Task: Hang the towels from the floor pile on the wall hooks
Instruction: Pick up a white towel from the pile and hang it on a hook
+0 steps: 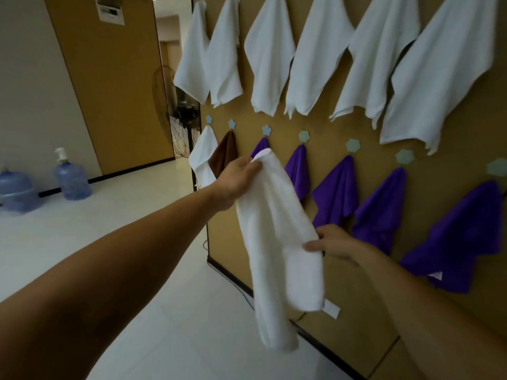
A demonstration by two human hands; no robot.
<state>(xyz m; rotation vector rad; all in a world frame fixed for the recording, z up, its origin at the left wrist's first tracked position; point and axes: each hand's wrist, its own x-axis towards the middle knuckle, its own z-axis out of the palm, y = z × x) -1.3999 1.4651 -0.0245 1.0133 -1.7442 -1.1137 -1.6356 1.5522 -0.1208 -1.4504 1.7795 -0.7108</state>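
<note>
A white towel [277, 242] hangs in front of the brown wall board [365, 297]. My left hand [236, 179] pinches its top corner, level with the lower row of pale blue flower hooks [266, 130]. My right hand [333, 242] grips the towel's right edge about halfway down. On the lower hooks hang a white towel [201, 157], a brown towel [223, 156] and several purple towels [336, 193]. Several white towels [270, 56] fill the upper row. The floor pile is out of view.
Two blue water bottles [72, 179] stand on the white tile floor by the left wall. A standing fan [178, 111] sits in the doorway beyond the board. A dark cable [236, 283] runs along the board's base.
</note>
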